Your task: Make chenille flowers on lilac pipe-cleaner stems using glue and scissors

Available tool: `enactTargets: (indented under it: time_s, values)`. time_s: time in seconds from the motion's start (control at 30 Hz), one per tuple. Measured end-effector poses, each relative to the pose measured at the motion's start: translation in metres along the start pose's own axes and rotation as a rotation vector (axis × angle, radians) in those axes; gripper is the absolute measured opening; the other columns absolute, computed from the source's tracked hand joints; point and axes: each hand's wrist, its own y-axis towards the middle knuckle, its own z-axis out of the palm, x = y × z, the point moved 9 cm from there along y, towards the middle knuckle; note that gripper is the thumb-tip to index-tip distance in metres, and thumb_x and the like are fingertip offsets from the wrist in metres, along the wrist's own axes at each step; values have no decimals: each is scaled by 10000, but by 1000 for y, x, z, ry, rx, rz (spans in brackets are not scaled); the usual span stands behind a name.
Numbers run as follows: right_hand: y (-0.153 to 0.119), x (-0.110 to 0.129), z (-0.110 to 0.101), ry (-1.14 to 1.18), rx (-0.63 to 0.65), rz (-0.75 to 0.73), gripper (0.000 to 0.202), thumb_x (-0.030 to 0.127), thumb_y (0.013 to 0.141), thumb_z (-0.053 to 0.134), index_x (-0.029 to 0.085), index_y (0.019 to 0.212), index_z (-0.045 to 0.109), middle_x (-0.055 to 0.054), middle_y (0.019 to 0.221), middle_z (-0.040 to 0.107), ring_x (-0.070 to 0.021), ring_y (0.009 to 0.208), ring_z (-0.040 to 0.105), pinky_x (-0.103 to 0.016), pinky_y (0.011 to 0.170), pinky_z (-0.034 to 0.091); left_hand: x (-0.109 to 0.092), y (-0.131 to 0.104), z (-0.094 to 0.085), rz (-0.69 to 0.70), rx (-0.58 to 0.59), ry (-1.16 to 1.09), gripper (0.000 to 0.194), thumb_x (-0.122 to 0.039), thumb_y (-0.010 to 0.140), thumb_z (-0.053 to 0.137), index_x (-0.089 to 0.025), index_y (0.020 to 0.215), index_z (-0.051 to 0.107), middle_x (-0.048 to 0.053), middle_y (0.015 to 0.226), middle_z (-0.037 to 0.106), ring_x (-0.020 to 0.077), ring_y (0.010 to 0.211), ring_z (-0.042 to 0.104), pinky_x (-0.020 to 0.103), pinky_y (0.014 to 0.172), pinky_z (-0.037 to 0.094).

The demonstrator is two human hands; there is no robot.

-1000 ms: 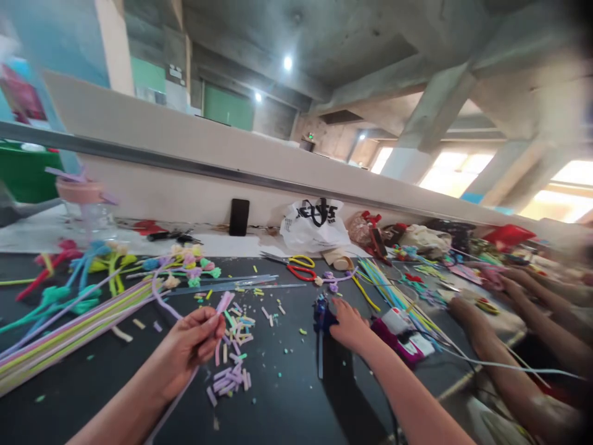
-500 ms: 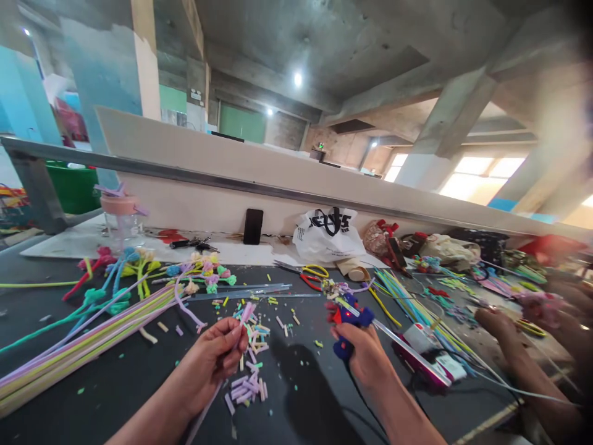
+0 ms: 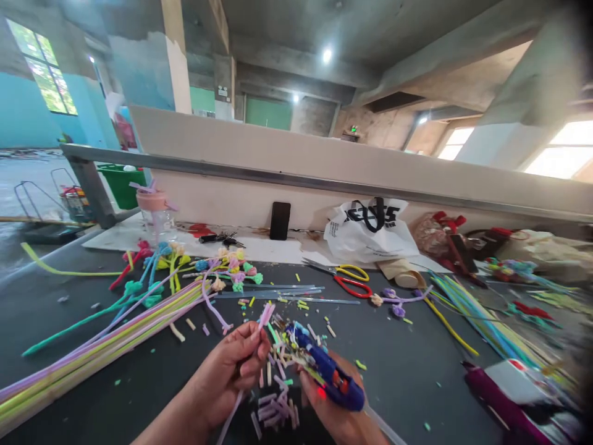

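Observation:
Pinched in my left hand [image 3: 236,364] is a pale lilac fuzzy stem [image 3: 265,316], its short tufts sticking up above the fingertips and its long tail hanging below. My right hand [image 3: 336,402] is wrapped around a blue hot glue gun [image 3: 331,371], its nozzle pointing up and left towards the stem, apart from it. A clear glue stick [image 3: 384,426] juts from the gun's rear, and a red light glows on its side. Between and below the hands lie short cut lilac pieces [image 3: 278,408] in a loose pile.
Long fuzzy stems [image 3: 102,340] lie bundled at left, with finished-looking coloured flowers [image 3: 236,266] behind. Scissors [image 3: 352,281], clear glue sticks [image 3: 278,292], a phone [image 3: 280,220], a white bag [image 3: 368,232] and a purple-and-white device [image 3: 514,395] occupy the back and right.
My right hand has brought the glue gun leftwards, close to the lilac stem, and turned it. The view has swung right, and the other person's hands at the right edge are out of sight.

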Motion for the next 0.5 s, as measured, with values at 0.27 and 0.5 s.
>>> enactTargets:
  time_s: [0.27,0.5]
  values:
    - [1,-2,2,-151,97,108,183,331,696,533,206,567,568,18,524,613,-124,444,566,-197,429,433,0,5,0,22,1,66,138,-208,792,563,-136,702,487,-27,593,492,-18,344,237,113,316,122]
    - [0,-7,7,-182,147,124,224,377,704,544,216,551,575,19,511,622,-125,432,583,-186,408,434,0,4,-2,23,-12,104,118,-201,807,540,-153,729,465,-18,603,518,-11,342,253,113,316,116]
